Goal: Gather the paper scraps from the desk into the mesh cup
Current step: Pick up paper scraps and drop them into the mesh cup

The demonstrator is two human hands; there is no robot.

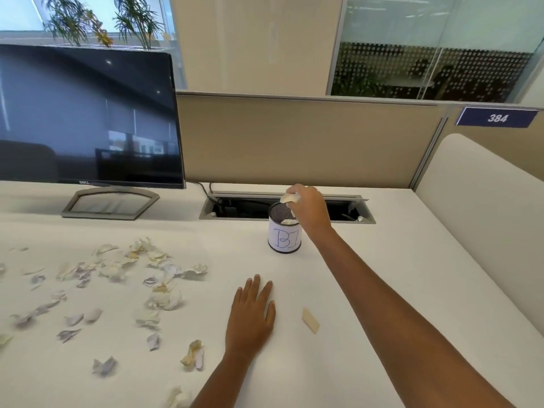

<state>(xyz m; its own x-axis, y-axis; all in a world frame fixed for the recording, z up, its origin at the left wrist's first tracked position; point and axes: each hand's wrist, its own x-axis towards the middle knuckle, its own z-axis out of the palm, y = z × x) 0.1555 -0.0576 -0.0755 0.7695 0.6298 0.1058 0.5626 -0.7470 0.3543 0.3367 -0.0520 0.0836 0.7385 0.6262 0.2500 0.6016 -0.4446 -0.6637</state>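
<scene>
White scrap (290,198) pinched in the right hand (309,209) over the cup (284,235); left hand (253,316) flat on the desk (382,275), scraps (141,269) to its left.

Counted: one black wire-mesh cup with a white paper label (285,235). From it, one black flat-screen monitor (88,113) stood at 10 o'clock, one flat tan paper slip (311,320) lay at 5 o'clock, and crumpled white paper scraps (164,300), roughly thirty, lay at 8 o'clock.

Bright, even light is cast; the white tabletop (382,275) is nearly washed out, room reflections are shown in the monitor (88,113), and edges are bowed.
</scene>
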